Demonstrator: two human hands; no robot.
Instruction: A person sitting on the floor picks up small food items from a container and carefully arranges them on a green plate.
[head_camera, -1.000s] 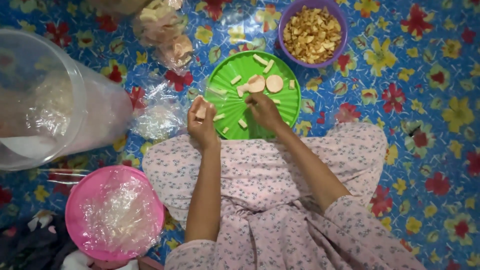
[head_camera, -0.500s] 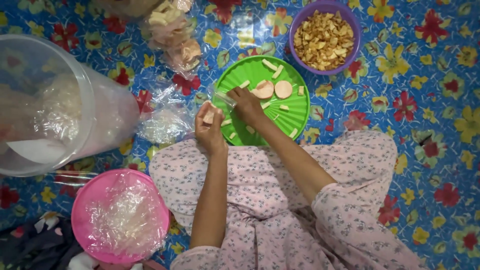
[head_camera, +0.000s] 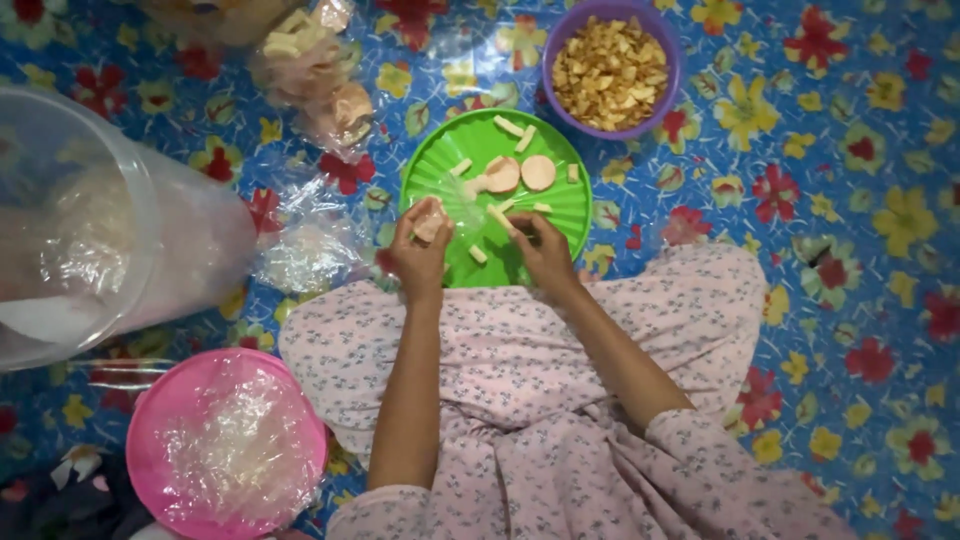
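Observation:
A green plastic plate (head_camera: 560, 205) lies on the floral mat in front of my lap, with round pale cracker slices (head_camera: 538, 172) and several cut strips scattered on it. My left hand (head_camera: 420, 250) is at the plate's left rim, holding a small stack of pale cracker pieces (head_camera: 430, 224) and a clear plastic bag. My right hand (head_camera: 540, 250) is over the plate's near edge, fingers pinched on one cracker strip (head_camera: 500, 217). The two hands are close together, about a hand's width apart.
A purple bowl (head_camera: 612, 70) full of fried chips stands beyond the plate. A big clear plastic tub (head_camera: 110, 230) lies at left, a pink basin (head_camera: 225, 445) lined with plastic at lower left, and bags of crackers (head_camera: 310, 75) at the top.
My right hand has drawn back from the plate's middle to its near edge with a strip. The left hand stays at the left rim. The camera view has shifted slightly.

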